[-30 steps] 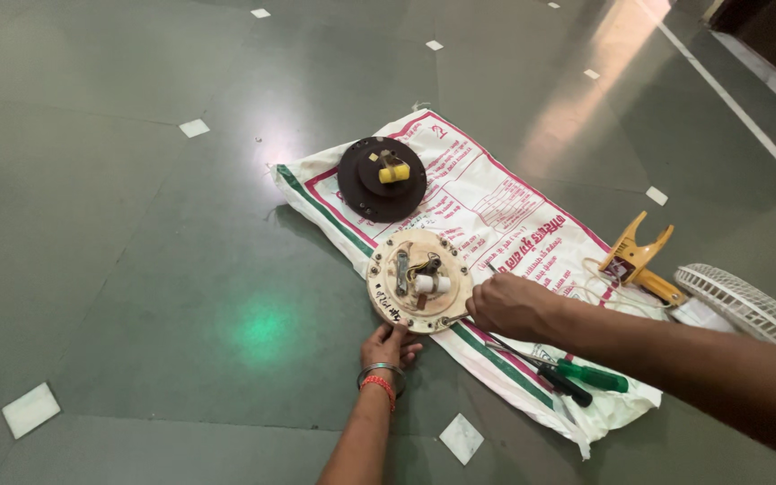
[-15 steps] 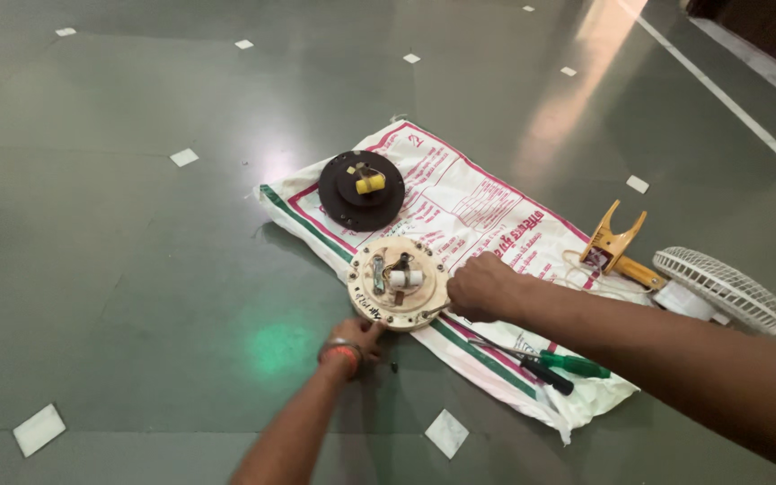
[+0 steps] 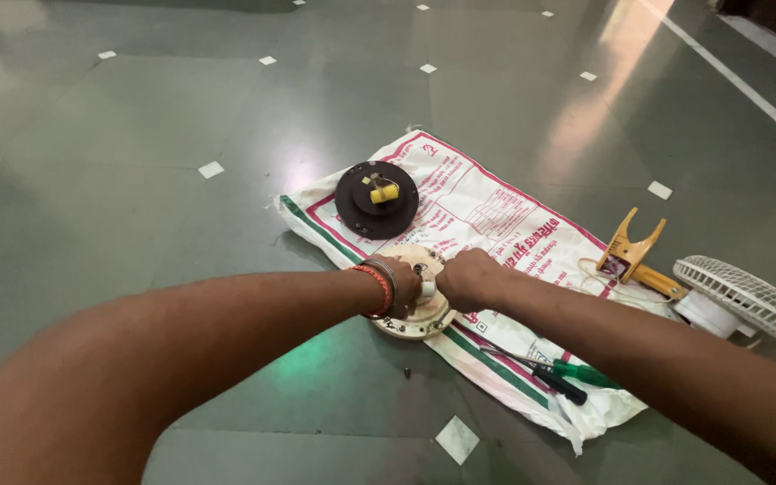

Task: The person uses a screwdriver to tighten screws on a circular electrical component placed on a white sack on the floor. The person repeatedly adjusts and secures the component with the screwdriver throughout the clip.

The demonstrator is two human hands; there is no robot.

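Under my left hand [image 3: 403, 287] and right hand [image 3: 467, 279]: cream round disc [image 3: 419, 321], both hands clamped on it; black disc [image 3: 376, 199] just beyond, on sack [image 3: 496, 211].

— What do the hands cover?
— The left hand [image 3: 403, 286] and right hand [image 3: 467, 278] meet over the cream round disc [image 3: 419, 321], hiding most of its top; only a white stub shows between them.

— Can the grip be read?
— No. The fingers curl out of sight beneath both hands.

— And around them?
— Right of the right hand, the white fan grille [image 3: 747, 296] is cut by the frame's edge. Below the left hand, a small dark speck [image 3: 407, 371] on the floor is too tiny to identify.
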